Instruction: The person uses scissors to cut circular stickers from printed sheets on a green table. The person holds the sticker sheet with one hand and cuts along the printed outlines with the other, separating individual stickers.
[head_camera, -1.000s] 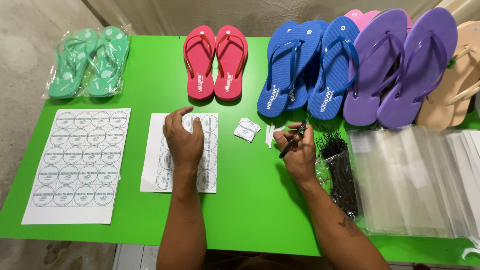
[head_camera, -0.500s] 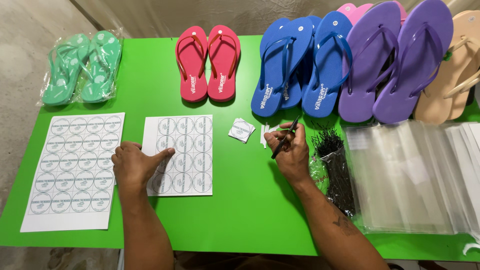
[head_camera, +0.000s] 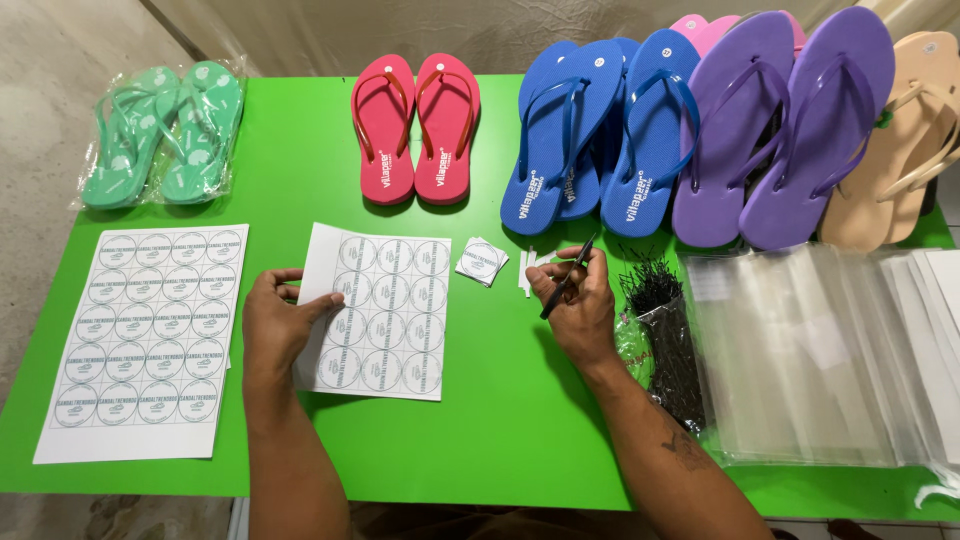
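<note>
While the green worktop (head_camera: 500, 440) is being crowded with flip-flops, the sticker sheet (head_camera: 385, 310) at its middle is being gripped at its left edge by the left hand (head_camera: 280, 325), likely for steadying; right of it, a dark pen-like tool (head_camera: 568, 278) is being pinched by the right hand (head_camera: 578, 305).
</note>
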